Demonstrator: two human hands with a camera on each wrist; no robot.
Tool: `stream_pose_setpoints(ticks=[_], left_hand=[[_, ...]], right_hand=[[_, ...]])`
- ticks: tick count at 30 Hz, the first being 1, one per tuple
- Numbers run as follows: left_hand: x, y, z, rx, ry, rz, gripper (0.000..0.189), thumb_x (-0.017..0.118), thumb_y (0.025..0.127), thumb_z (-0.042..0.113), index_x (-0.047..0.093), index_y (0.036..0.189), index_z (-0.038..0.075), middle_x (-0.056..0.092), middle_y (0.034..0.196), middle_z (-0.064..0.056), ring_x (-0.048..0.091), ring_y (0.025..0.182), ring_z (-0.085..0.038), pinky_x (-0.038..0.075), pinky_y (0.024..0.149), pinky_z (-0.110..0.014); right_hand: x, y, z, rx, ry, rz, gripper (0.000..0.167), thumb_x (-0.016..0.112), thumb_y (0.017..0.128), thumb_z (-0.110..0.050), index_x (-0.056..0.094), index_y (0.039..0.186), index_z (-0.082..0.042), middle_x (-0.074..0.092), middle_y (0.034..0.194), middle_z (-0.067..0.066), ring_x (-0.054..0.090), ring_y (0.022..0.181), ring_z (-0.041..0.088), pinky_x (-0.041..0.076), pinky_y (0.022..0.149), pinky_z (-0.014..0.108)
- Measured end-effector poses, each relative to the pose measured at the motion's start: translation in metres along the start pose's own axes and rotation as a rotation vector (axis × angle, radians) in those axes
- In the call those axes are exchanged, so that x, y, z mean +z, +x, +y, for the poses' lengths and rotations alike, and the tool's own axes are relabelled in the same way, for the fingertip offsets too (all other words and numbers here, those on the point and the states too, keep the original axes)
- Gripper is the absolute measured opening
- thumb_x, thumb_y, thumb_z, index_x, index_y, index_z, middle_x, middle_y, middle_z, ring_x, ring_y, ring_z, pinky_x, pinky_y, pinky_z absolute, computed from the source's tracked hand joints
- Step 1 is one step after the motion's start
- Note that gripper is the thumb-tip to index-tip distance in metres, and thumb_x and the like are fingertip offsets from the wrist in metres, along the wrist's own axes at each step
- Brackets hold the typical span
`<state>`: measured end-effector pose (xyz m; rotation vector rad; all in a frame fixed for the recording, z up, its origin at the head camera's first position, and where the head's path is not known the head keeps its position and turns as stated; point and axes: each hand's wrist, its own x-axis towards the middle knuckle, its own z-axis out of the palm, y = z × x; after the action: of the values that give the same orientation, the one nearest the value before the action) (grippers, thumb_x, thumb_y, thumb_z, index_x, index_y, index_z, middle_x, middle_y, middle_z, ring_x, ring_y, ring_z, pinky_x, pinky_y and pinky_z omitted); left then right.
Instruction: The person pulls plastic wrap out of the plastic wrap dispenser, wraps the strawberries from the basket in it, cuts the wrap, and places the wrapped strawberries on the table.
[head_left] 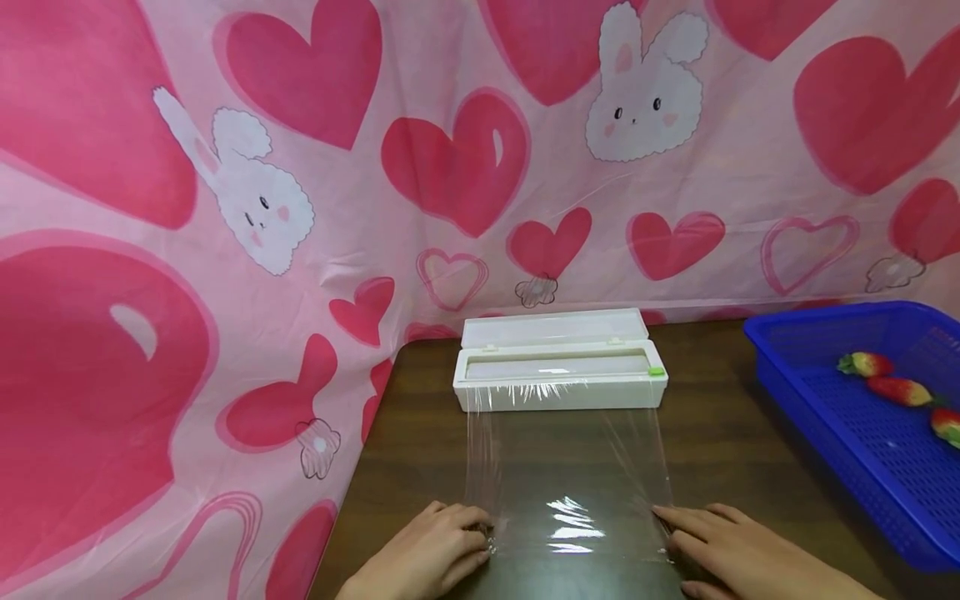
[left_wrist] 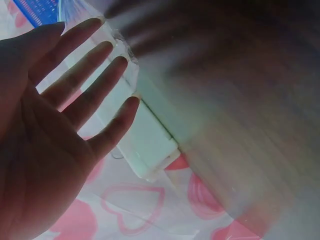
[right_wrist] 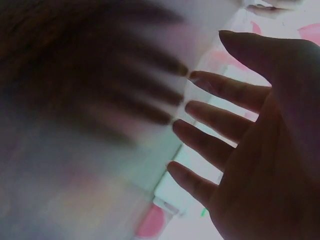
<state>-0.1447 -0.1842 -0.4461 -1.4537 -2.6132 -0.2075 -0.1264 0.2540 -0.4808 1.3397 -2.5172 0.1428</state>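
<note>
A sheet of clear plastic wrap (head_left: 558, 467) stretches from a white wrap dispenser box (head_left: 562, 397) toward the near side of the brown table. At the sheet's near left corner is my left hand (head_left: 435, 550), whose fingertips press the bunched film down. Its fingers (left_wrist: 97, 97) look straight and spread in the left wrist view. My right hand (head_left: 738, 554) lies at the near right corner, fingertips on the film's edge. In the right wrist view, its extended fingers (right_wrist: 205, 140) meet the glossy tabletop at the tips. The dispenser's lid (head_left: 555, 327) stands raised, and a green slider (head_left: 656, 372) sits at its right end.
A blue plastic basket (head_left: 832, 458) stands at the right of the table, holding several strawberries (head_left: 900, 390). Behind the table hangs a pink cloth (head_left: 457, 50) printed with hearts and rabbits, which also runs down along the left edge.
</note>
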Motion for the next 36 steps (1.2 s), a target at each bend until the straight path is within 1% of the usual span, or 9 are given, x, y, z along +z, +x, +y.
stream_pose_setpoints(ticks=[6,12,14,20,23,26,30,33,36], left_hand=[[-0.007,-0.002,0.001,-0.018,-0.038,-0.043,0.009,0.069,0.099,0.029,0.077,0.101,0.025,0.067,0.119,0.009,0.062,0.109,-0.006,0.048,0.086,-0.026],[-0.021,0.006,0.004,-0.036,-0.051,-0.104,0.011,0.072,0.097,0.034,0.075,0.103,0.026,0.065,0.118,0.010,0.059,0.109,-0.004,0.049,0.086,-0.026],[-0.028,0.012,0.006,-0.029,-0.031,-0.094,0.014,0.072,0.096,0.035,0.075,0.106,0.026,0.065,0.118,0.010,0.059,0.110,-0.005,0.050,0.087,-0.027],[-0.051,0.041,0.014,-0.030,0.053,-0.047,0.016,0.072,0.096,0.034,0.074,0.105,0.022,0.067,0.120,0.005,0.062,0.113,-0.012,0.052,0.093,-0.033],[-0.055,0.064,0.018,-0.028,0.084,-0.077,0.020,0.073,0.095,0.036,0.073,0.107,0.020,0.065,0.123,0.003,0.060,0.117,-0.015,0.051,0.095,-0.035],[-0.050,0.087,0.017,-0.035,0.069,-0.162,0.033,0.074,0.094,0.040,0.070,0.119,0.019,0.061,0.132,0.001,0.055,0.125,-0.018,0.051,0.098,-0.038],[-0.034,0.113,0.002,-0.086,-0.003,-0.277,0.053,0.072,0.095,0.043,0.060,0.140,0.018,0.051,0.148,-0.001,0.047,0.136,-0.022,0.048,0.104,-0.043],[-0.018,0.124,-0.016,-0.128,-0.026,-0.311,0.063,0.074,0.093,0.045,0.054,0.147,0.019,0.046,0.153,-0.001,0.044,0.140,-0.025,0.046,0.106,-0.046],[-0.004,0.127,-0.034,-0.175,-0.043,-0.322,0.071,0.079,0.088,0.048,0.052,0.148,0.021,0.045,0.153,0.000,0.045,0.138,-0.025,0.047,0.104,-0.048]], right_hand=[[-0.003,-0.002,0.002,-0.111,-0.060,0.124,0.037,0.078,0.088,-0.047,0.073,0.116,-0.023,0.069,0.122,0.001,0.065,0.099,0.016,0.049,0.077,0.034],[-0.014,0.009,0.004,-0.145,-0.039,0.088,0.025,0.076,0.092,-0.037,0.073,0.112,-0.023,0.071,0.116,0.001,0.066,0.098,0.016,0.052,0.074,0.037],[-0.022,0.014,0.002,-0.127,-0.040,0.085,0.023,0.073,0.094,-0.037,0.073,0.112,-0.022,0.071,0.115,0.000,0.066,0.097,0.017,0.053,0.074,0.038],[-0.045,0.041,-0.004,0.030,-0.055,0.104,0.032,0.077,0.091,-0.032,0.070,0.120,-0.021,0.069,0.120,0.000,0.066,0.104,0.021,0.055,0.084,0.044],[-0.052,0.062,-0.003,0.088,-0.008,0.031,0.046,0.076,0.091,-0.033,0.065,0.132,-0.017,0.064,0.133,0.006,0.064,0.117,0.028,0.053,0.092,0.052],[-0.051,0.081,0.000,0.151,0.101,-0.075,0.061,0.071,0.095,-0.041,0.054,0.147,-0.015,0.054,0.148,0.011,0.055,0.130,0.034,0.048,0.099,0.058],[-0.038,0.100,0.006,0.236,0.214,-0.199,0.069,0.063,0.099,-0.049,0.045,0.154,-0.011,0.043,0.157,0.018,0.044,0.139,0.043,0.039,0.104,0.066],[-0.026,0.106,0.012,0.300,0.238,-0.269,0.071,0.061,0.099,-0.052,0.045,0.153,-0.008,0.040,0.157,0.023,0.040,0.140,0.049,0.035,0.104,0.070],[-0.016,0.108,0.019,0.347,0.242,-0.302,0.075,0.062,0.096,-0.056,0.048,0.151,-0.007,0.041,0.155,0.025,0.040,0.139,0.050,0.034,0.104,0.072]])
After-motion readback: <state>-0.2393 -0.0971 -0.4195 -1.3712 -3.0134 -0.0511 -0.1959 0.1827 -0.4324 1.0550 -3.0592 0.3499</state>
